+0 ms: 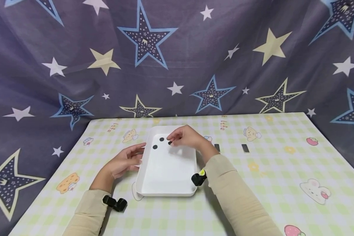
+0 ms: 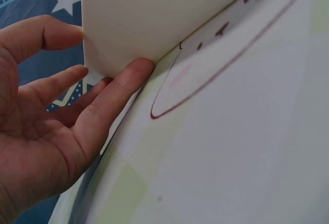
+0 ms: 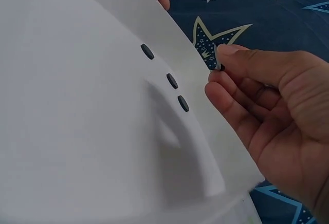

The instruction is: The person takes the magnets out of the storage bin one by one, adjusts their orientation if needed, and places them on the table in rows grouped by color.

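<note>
A white rectangular tray (image 1: 168,170) lies on the tablecloth between the hands. Along one side of its floor sit small black discs; in the right wrist view three are in a row, including one disc (image 3: 147,51) at the upper end. Over the far part of the tray, my right hand (image 1: 186,137) pinches a thin, dark disc-like piece (image 3: 219,66) between thumb and fingers, seen nearly edge-on. My left hand (image 1: 125,161) rests against the tray's left wall, its fingers loosely extended; the left wrist view has a fingertip (image 2: 140,69) at the wall's lower edge.
Two small dark rectangular pieces lie right of the tray: one piece (image 1: 245,148) in full view, the other piece (image 1: 217,148) partly behind the right wrist. The checked tablecloth (image 1: 271,190) carries printed cartoon figures. A star-patterned curtain (image 1: 177,72) hangs behind the table.
</note>
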Tool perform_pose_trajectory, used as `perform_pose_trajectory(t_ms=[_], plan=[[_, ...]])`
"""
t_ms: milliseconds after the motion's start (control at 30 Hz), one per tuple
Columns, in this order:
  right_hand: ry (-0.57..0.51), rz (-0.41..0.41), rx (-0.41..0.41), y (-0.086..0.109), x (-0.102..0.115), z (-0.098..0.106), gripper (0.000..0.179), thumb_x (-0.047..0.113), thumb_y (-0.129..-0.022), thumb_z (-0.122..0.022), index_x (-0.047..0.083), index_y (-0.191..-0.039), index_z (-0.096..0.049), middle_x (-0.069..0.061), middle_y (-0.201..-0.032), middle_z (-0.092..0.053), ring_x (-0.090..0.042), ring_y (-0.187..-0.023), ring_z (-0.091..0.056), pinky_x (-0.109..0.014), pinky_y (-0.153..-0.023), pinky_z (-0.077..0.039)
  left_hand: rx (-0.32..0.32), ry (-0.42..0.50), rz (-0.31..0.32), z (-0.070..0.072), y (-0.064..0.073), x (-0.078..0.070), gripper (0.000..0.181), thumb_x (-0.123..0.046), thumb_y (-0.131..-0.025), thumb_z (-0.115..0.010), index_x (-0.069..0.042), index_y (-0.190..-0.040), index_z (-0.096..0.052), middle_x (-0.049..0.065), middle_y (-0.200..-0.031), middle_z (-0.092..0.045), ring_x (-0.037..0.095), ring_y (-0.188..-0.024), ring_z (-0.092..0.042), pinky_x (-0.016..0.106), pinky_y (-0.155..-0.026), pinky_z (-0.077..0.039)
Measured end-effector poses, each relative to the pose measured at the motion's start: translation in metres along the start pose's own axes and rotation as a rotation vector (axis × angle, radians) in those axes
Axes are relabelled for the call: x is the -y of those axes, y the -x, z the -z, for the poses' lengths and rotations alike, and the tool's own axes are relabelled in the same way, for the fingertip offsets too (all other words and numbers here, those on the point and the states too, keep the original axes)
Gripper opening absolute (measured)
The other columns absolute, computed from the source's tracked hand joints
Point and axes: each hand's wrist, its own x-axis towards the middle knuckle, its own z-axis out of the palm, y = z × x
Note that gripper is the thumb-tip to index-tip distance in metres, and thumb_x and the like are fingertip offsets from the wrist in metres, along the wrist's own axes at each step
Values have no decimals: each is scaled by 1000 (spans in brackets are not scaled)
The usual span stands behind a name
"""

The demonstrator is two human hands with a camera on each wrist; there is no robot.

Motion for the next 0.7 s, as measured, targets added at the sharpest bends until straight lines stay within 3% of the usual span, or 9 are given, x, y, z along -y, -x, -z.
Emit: perform_pose_trajectory(t_ms=[700], plan=[[112,44,-20,32,-1,26,28,-2,-81,-76,-7,-108,-71,-8,-94,-72,-18,-84,-65,-28,-77,-55,-3,2,7,0,0,-1,76,2,-88,-61,-3,-154,-24,27,-151,-28,35,-129,-45,45,-81,-56]])
